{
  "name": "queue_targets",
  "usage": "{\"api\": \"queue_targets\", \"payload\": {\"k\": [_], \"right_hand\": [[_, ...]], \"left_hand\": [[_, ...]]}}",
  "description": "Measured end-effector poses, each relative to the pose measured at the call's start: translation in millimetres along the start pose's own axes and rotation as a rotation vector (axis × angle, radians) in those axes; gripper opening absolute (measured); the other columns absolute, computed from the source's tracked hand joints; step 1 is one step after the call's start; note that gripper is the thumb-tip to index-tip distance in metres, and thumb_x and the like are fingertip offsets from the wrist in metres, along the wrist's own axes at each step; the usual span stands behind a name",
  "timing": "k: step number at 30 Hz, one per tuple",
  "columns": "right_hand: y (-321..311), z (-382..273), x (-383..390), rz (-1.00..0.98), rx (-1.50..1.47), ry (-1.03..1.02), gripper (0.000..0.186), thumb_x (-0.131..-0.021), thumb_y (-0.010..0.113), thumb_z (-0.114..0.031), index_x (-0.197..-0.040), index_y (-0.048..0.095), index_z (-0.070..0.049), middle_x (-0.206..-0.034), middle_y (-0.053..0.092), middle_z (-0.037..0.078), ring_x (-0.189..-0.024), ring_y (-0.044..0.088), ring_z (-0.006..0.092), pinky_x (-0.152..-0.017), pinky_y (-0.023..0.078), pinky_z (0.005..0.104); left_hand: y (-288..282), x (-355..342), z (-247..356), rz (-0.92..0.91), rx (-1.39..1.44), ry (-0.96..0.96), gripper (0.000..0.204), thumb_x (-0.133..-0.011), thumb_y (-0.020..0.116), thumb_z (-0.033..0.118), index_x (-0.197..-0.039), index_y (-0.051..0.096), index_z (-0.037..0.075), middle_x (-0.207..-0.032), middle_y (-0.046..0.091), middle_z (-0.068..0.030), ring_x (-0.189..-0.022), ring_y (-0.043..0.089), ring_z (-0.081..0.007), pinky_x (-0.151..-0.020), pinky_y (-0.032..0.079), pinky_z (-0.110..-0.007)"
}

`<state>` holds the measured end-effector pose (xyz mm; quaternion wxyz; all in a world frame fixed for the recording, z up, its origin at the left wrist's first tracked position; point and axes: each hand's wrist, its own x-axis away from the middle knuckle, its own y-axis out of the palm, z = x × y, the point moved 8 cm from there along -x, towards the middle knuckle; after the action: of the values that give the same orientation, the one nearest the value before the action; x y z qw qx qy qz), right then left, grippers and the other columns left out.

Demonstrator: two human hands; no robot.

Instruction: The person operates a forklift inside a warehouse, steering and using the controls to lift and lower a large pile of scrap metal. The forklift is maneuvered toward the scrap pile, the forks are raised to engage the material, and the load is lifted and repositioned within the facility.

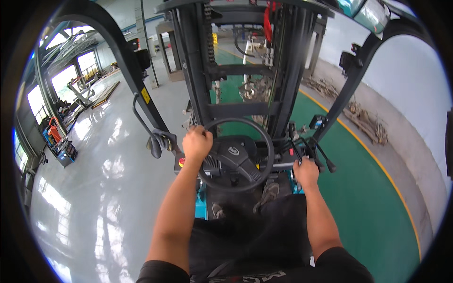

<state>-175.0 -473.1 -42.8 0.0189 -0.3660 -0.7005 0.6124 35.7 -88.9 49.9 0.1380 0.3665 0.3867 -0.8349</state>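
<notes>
I sit at the controls of a forklift, with its black steering wheel (271, 155) before me. My left hand (197, 143) is closed at the upper left of the wheel's rim; whether it grips the rim or a knob on it is hidden. To the wheel's right, my right hand (306, 172) is closed around the top of a black control lever, mostly covered by the fingers. Another black lever (325, 158) slants out beside that hand. Left of the wheel are a red emergency button (182, 162) and a dark glove-like bundle (165, 140).
Ahead rises the black mast (241, 111), partly blocking the view. Black frame posts (344, 92) flank the cab. A yellow line (377, 162) edges the green floor, with piled wood (365, 120) along the right wall. Blue-and-black equipment (65, 152) stands on the grey floor leftward.
</notes>
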Motion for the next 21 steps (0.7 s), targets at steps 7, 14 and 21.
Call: {"api": "queue_targets", "payload": {"k": [7,14,21], "right_hand": [[23.5,-11.1,19.7,0.154,0.157,-0.202,0.043,-0.080,0.078,-0.029,-0.109,0.070,0.002,-0.132,0.063,0.025,-0.131,0.050,0.0460,-0.112,0.037,0.0579],[96.6,-10.3,-15.5,-0.037,0.271,-0.094,0.053,-0.084,0.075,-0.041,-0.115,0.077,0.002,-0.143,0.059,0.024,-0.140,0.042,0.0438,-0.120,0.021,0.0663],[109.7,9.0,-26.9,0.013,0.291,-0.101,0.050,-0.084,0.073,-0.042,-0.110,0.079,0.000,-0.130,0.065,0.020,-0.136,0.046,0.0427,-0.120,0.022,0.0641]], "left_hand": [[38.1,16.8,-21.6,-0.034,-0.008,-0.018,0.018,-0.084,0.066,0.022,-0.081,0.068,0.005,-0.087,0.069,-0.0187,-0.076,0.069,-0.0451,-0.068,0.058,-0.055],[67.3,32.3,-55.9,-0.120,-0.046,-0.100,0.019,-0.086,0.066,0.023,-0.080,0.068,0.005,-0.087,0.068,-0.0208,-0.076,0.069,-0.0459,-0.068,0.058,-0.056],[72.8,62.5,-35.9,0.017,0.013,-0.060,0.016,-0.084,0.068,0.020,-0.079,0.068,0.005,-0.085,0.068,-0.0191,-0.074,0.070,-0.0428,-0.064,0.058,-0.053]]}}
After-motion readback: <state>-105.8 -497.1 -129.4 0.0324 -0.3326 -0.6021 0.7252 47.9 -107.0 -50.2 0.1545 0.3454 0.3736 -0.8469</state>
